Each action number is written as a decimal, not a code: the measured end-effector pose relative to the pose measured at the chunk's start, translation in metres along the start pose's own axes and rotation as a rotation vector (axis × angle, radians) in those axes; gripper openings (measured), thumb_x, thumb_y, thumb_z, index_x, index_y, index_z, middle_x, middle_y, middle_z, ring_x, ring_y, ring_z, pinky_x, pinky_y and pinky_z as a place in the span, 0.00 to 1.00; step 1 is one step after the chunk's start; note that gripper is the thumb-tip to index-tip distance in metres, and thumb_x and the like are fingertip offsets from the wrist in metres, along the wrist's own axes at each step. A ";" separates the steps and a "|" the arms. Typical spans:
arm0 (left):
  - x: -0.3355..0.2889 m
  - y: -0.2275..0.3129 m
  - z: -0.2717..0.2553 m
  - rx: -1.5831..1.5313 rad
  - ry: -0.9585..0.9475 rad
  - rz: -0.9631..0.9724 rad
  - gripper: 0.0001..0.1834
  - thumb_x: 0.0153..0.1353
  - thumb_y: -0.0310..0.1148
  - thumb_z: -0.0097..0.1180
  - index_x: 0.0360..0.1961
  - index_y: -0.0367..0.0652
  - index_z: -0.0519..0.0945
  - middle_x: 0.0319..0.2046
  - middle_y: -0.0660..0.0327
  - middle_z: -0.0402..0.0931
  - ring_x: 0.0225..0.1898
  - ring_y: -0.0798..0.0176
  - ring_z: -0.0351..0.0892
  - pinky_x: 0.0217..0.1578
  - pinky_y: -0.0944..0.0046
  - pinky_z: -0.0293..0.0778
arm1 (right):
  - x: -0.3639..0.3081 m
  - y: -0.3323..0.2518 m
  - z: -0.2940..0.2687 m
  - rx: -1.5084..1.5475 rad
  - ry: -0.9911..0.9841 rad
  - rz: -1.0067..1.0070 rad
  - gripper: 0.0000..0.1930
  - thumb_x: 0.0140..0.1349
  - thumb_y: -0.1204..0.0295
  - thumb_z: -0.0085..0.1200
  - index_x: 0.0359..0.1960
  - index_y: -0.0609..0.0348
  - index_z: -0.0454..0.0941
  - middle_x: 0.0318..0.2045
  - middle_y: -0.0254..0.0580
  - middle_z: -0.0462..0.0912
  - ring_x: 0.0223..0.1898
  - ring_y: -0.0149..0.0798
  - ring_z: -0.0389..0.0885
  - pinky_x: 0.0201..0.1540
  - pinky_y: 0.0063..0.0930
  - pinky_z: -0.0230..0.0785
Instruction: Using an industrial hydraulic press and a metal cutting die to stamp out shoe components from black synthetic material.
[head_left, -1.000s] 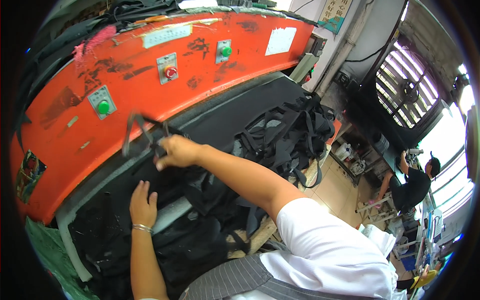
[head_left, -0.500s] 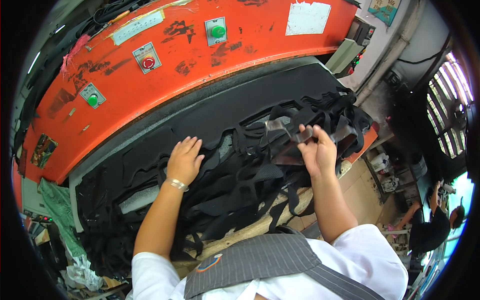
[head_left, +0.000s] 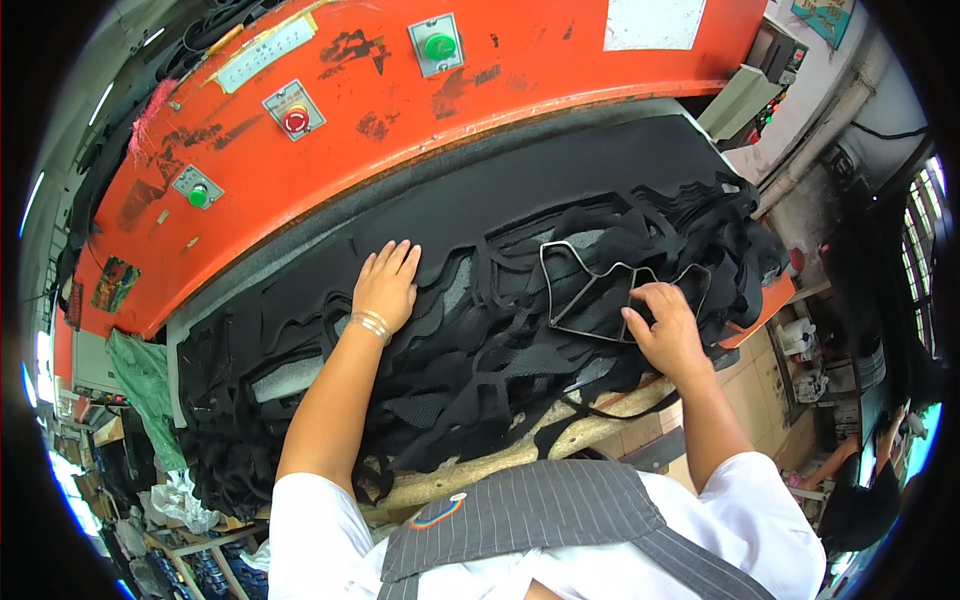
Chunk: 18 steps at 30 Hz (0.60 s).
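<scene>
My left hand [head_left: 386,285] lies flat on a black sheet of material [head_left: 560,165], fingers stretched out and holding nothing. My right hand [head_left: 665,325] is closed on an inner bar of a thin-walled metal cutting die [head_left: 565,309], an open outline frame with a wavy edge. The die is over a heap of black cut scraps [head_left: 480,385], right of the middle; its right part is partly behind my fingers. Whether it rests on the scraps, I cannot tell.
An orange machine beam [head_left: 350,150] spans the far side, with green [head_left: 440,46] and red [head_left: 295,120] buttons. Grey bed surface [head_left: 290,380] shows through gaps in the material. A pale wooden pole [head_left: 470,474] runs along the near edge. Green sacking [head_left: 147,395] hangs at left. Another person [head_left: 865,500] is far right.
My right hand has turned over from palm-up to back-up, and the die has swung from tilted and raised to flatter over the scraps. My left hand stays on the sheet. The view has shifted.
</scene>
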<state>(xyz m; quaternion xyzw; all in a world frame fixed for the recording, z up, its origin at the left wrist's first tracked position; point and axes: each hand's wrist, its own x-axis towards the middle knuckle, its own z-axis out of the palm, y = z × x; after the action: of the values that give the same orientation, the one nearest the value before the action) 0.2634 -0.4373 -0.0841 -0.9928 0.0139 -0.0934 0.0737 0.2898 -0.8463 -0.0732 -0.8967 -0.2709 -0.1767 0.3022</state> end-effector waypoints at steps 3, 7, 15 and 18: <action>0.015 0.007 -0.002 0.043 0.000 0.038 0.31 0.59 0.28 0.51 0.66 0.45 0.63 0.65 0.56 0.63 0.67 0.54 0.59 0.65 0.52 0.59 | -0.005 0.011 -0.009 -0.212 -0.258 -0.053 0.15 0.54 0.63 0.61 0.38 0.59 0.79 0.35 0.44 0.79 0.41 0.47 0.75 0.48 0.38 0.64; 0.027 0.015 0.006 0.091 0.000 0.007 0.29 0.62 0.27 0.44 0.67 0.47 0.62 0.66 0.54 0.62 0.66 0.54 0.61 0.61 0.56 0.63 | -0.006 0.021 -0.013 -0.248 -0.368 -0.133 0.14 0.55 0.61 0.60 0.36 0.58 0.80 0.32 0.43 0.79 0.41 0.46 0.76 0.49 0.38 0.64; 0.007 0.013 0.018 0.064 0.204 0.083 0.27 0.64 0.30 0.42 0.66 0.48 0.63 0.62 0.54 0.68 0.64 0.54 0.66 0.59 0.55 0.64 | 0.056 -0.022 -0.009 -0.106 -0.122 -0.373 0.10 0.54 0.67 0.61 0.35 0.57 0.79 0.32 0.39 0.79 0.41 0.43 0.76 0.45 0.35 0.67; 0.008 0.012 0.014 0.058 0.242 0.071 0.28 0.62 0.29 0.43 0.66 0.49 0.63 0.61 0.55 0.69 0.64 0.55 0.66 0.61 0.52 0.62 | 0.111 -0.036 0.028 -0.158 -0.161 -0.598 0.11 0.54 0.67 0.60 0.37 0.55 0.78 0.36 0.37 0.79 0.42 0.42 0.76 0.47 0.35 0.67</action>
<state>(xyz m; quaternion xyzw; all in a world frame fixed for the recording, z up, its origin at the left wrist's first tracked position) 0.2734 -0.4473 -0.0984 -0.9706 0.0551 -0.2102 0.1034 0.3609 -0.7619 -0.0251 -0.8093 -0.5308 -0.2065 0.1439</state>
